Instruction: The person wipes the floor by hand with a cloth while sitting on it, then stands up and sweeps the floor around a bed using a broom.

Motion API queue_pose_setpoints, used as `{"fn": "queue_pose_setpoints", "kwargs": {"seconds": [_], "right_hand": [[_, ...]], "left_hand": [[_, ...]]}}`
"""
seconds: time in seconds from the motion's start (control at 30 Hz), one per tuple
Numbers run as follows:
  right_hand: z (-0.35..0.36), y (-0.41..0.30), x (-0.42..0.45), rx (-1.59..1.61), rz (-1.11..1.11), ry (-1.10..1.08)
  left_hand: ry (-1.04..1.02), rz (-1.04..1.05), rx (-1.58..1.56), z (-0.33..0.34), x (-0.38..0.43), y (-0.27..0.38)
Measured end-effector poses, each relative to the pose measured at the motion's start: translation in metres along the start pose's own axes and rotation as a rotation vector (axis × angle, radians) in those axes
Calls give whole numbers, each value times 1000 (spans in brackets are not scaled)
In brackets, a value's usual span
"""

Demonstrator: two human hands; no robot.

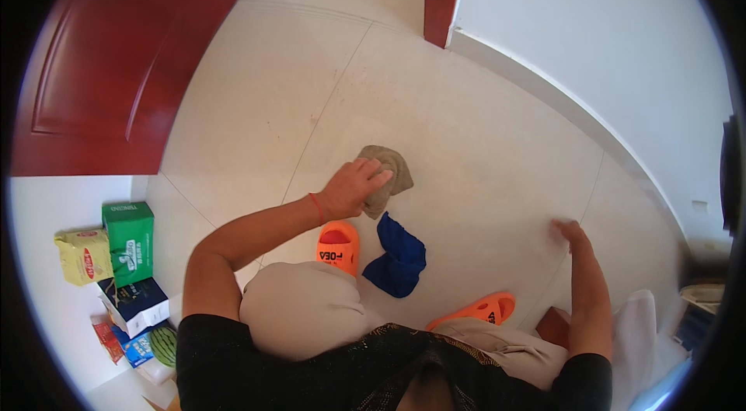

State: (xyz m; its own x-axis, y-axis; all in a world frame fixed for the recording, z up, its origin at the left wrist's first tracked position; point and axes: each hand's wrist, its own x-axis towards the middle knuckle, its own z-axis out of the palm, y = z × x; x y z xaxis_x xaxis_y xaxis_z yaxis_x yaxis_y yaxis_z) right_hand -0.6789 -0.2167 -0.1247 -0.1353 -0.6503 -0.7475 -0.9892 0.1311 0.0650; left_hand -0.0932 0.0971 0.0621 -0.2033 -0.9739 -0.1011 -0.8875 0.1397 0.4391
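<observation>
My left hand [354,186] presses down on a brown cloth [398,173], its fingers spread over the bunched fabric on the pale tiled floor [466,178]. A crumpled blue cloth [402,259] lies just below the brown one, between my feet. Off to the right, my right hand [568,231] hangs above the floor, away from both cloths. It is blurred, but its fingers look apart and no object shows in it.
Orange slippers [344,242] are on my feet. Dark specks [313,119] mark the tiles ahead. A red door [111,61] stands at upper left, and a white wall [583,15] curves along the right. A green box [129,242], a yellow package [86,256] and a watermelon [163,346] sit at left.
</observation>
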Motion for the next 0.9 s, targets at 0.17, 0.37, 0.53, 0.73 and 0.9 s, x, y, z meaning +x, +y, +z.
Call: {"fn": "queue_pose_setpoints", "kwargs": {"seconds": [0.17, 0.37, 0.53, 0.73, 0.9], "right_hand": [[45, -195, -46, 289, 168, 288], [144, -298, -163, 249, 189, 825], [153, -300, -184, 126, 94, 822], [157, -300, -177, 101, 106, 881], [157, -301, -181, 59, 110, 865]], "left_hand": [[174, -11, -58, 63, -18, 12], [112, 166, 107, 97, -2, 15], [-1, 84, 30, 95, 9, 13], [-37, 207, 29, 105, 41, -8], [160, -106, 84, 59, 104, -100]]}}
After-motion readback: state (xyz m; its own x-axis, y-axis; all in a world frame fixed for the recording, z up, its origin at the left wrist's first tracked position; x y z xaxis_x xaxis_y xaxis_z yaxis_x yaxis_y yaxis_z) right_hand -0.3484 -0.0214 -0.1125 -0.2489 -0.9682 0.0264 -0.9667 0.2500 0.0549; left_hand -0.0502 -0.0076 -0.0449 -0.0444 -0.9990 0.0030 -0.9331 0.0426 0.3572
